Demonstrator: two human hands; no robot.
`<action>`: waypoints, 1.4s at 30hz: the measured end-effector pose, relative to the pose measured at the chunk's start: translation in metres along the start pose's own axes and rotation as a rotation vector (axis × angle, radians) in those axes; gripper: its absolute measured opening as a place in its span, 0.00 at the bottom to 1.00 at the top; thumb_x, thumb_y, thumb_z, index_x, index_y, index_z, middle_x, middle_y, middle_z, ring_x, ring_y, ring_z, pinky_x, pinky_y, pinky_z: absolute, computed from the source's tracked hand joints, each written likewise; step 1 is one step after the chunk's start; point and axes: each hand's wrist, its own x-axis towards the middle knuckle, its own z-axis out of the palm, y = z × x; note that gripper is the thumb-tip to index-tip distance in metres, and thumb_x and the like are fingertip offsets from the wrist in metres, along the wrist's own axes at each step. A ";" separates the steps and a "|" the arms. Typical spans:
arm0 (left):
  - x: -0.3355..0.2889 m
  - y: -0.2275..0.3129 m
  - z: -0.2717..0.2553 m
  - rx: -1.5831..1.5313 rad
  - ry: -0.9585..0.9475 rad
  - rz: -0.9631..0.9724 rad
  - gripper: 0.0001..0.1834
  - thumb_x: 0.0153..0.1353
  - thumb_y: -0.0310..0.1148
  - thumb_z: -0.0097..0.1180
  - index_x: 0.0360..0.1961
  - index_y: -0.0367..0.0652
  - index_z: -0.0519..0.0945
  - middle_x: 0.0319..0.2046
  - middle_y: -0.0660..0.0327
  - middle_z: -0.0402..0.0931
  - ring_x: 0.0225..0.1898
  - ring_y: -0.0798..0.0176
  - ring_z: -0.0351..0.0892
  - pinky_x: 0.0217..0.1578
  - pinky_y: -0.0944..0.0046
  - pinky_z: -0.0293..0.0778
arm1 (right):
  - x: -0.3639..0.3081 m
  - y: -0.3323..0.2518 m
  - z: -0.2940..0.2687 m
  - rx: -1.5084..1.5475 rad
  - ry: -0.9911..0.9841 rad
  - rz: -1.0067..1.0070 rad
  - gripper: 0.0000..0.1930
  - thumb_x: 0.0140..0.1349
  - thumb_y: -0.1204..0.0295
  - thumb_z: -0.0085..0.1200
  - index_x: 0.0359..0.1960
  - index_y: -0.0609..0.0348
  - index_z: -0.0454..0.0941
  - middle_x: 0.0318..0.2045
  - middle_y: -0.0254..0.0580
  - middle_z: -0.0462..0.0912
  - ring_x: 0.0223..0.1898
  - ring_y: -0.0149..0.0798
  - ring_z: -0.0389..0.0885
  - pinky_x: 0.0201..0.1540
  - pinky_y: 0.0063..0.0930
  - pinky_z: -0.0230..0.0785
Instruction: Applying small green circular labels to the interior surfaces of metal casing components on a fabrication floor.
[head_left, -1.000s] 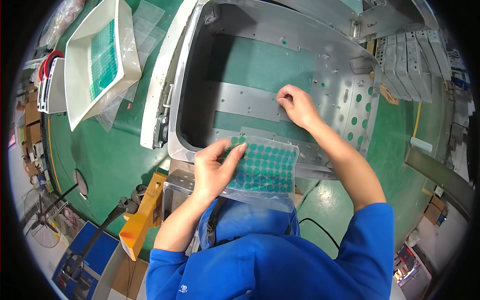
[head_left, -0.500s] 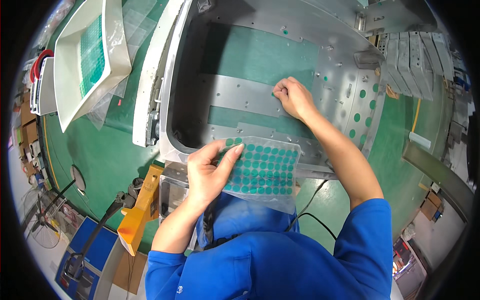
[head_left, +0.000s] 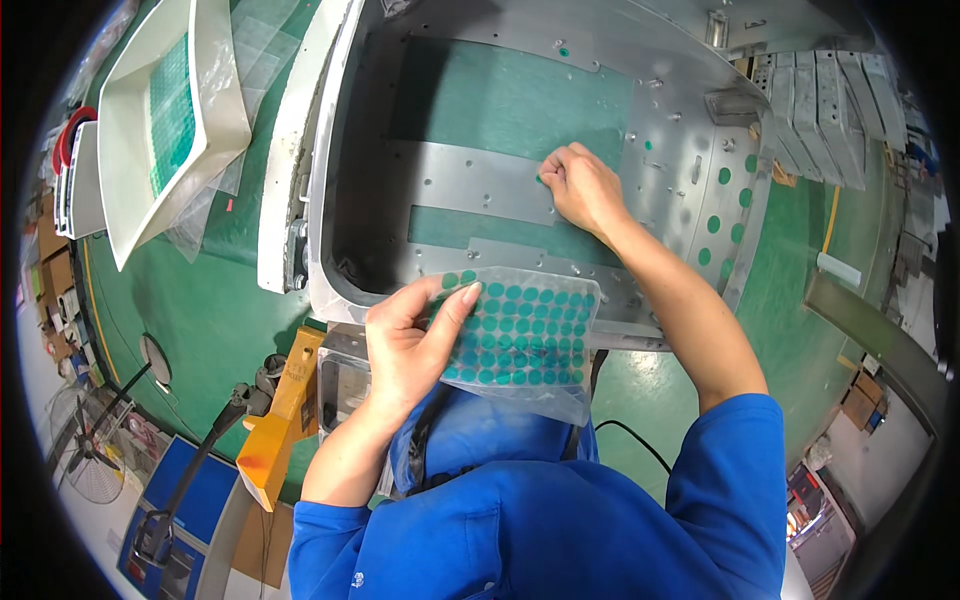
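My left hand [head_left: 408, 340] grips a clear sheet of green round stickers [head_left: 520, 335] by its upper left corner, thumb on top. The sheet hangs over the near rim of a large grey metal housing [head_left: 330, 290]. Inside the housing, my right hand [head_left: 582, 188] has its fingertips pinched together over a metal crossbar [head_left: 470, 185] with small holes. A bit of green shows at the fingertips, looking like one of the round stickers; the fingers cover most of it. Several green dots [head_left: 713, 224] sit on the housing's right wall.
At the left a white tray [head_left: 222, 120] holds more green sticker sheets [head_left: 172, 115], with clear plastic film beside it. An orange bracket [head_left: 285, 420] stands at the lower left. Grey metal parts [head_left: 825, 120] are stacked at the far right. Studs stick up inside the housing.
The whole view has shifted slightly. Both hands keep nearly the same place and grip, with the right fingertips still over the crossbar.
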 end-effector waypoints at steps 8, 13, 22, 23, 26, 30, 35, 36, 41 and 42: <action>0.000 0.000 -0.001 0.032 -0.012 -0.007 0.07 0.52 0.27 0.58 0.31 0.35 0.78 0.23 0.66 0.75 0.24 0.78 0.70 0.26 0.79 0.66 | -0.003 0.001 0.004 -0.009 0.078 -0.051 0.02 0.49 0.72 0.51 0.25 0.54 0.75 0.29 0.40 0.74 0.35 0.44 0.74 0.36 0.36 0.66; -0.001 -0.001 -0.001 -0.001 -0.007 -0.021 0.07 0.52 0.27 0.58 0.31 0.35 0.78 0.23 0.66 0.75 0.24 0.78 0.70 0.26 0.79 0.66 | -0.002 0.003 -0.001 0.187 0.046 -0.005 0.04 0.46 0.72 0.56 0.24 0.54 0.74 0.25 0.37 0.73 0.28 0.40 0.73 0.31 0.32 0.65; -0.004 0.010 -0.004 -0.208 -0.002 -0.090 0.07 0.51 0.27 0.58 0.30 0.35 0.78 0.23 0.66 0.76 0.25 0.78 0.71 0.26 0.78 0.66 | 0.002 -0.022 -0.044 0.578 -0.148 -0.013 0.12 0.46 0.69 0.60 0.33 0.58 0.75 0.27 0.33 0.76 0.30 0.27 0.73 0.31 0.22 0.65; -0.007 0.008 -0.006 -0.213 0.001 -0.095 0.07 0.51 0.27 0.59 0.31 0.36 0.79 0.23 0.66 0.76 0.25 0.78 0.71 0.27 0.78 0.67 | -0.020 -0.046 -0.059 0.791 -0.269 -0.080 0.13 0.48 0.69 0.59 0.34 0.60 0.75 0.28 0.32 0.76 0.32 0.25 0.73 0.32 0.20 0.65; -0.010 0.010 -0.003 -0.277 -0.039 -0.087 0.07 0.52 0.27 0.58 0.31 0.36 0.78 0.23 0.66 0.76 0.26 0.78 0.71 0.26 0.78 0.67 | -0.073 -0.088 -0.082 0.626 -0.467 -0.348 0.07 0.50 0.72 0.56 0.30 0.61 0.75 0.26 0.36 0.77 0.30 0.28 0.74 0.34 0.22 0.66; -0.022 0.007 0.004 -0.347 -0.008 0.001 0.06 0.53 0.25 0.56 0.33 0.37 0.77 0.22 0.68 0.75 0.23 0.80 0.68 0.23 0.80 0.65 | -0.093 -0.088 -0.083 0.678 -0.416 -0.212 0.06 0.50 0.75 0.55 0.30 0.63 0.77 0.25 0.35 0.78 0.27 0.26 0.73 0.33 0.20 0.66; -0.020 0.008 0.006 -0.202 -0.052 0.100 0.05 0.55 0.26 0.54 0.32 0.36 0.78 0.18 0.67 0.74 0.21 0.80 0.67 0.20 0.80 0.63 | -0.099 -0.096 -0.083 0.747 -0.363 -0.163 0.05 0.51 0.76 0.55 0.30 0.62 0.77 0.26 0.36 0.79 0.27 0.26 0.74 0.33 0.19 0.66; -0.020 0.009 0.008 -0.182 -0.054 0.117 0.05 0.55 0.26 0.54 0.32 0.36 0.78 0.18 0.67 0.74 0.20 0.80 0.67 0.20 0.79 0.63 | -0.099 -0.096 -0.082 0.767 -0.360 -0.144 0.05 0.50 0.75 0.55 0.30 0.62 0.77 0.26 0.36 0.79 0.27 0.27 0.75 0.33 0.20 0.66; -0.018 0.007 0.013 -0.134 -0.047 0.069 0.05 0.54 0.26 0.55 0.30 0.36 0.78 0.15 0.68 0.72 0.17 0.81 0.65 0.17 0.79 0.61 | -0.108 -0.093 -0.071 0.789 -0.171 -0.174 0.04 0.51 0.76 0.54 0.29 0.61 0.77 0.27 0.37 0.80 0.28 0.27 0.75 0.33 0.21 0.66; -0.018 0.006 0.012 -0.118 -0.056 0.051 0.05 0.53 0.27 0.55 0.30 0.36 0.78 0.14 0.68 0.72 0.17 0.81 0.65 0.16 0.79 0.60 | -0.111 -0.092 -0.067 0.782 -0.130 -0.192 0.03 0.51 0.77 0.54 0.28 0.62 0.77 0.28 0.38 0.80 0.28 0.27 0.75 0.34 0.20 0.67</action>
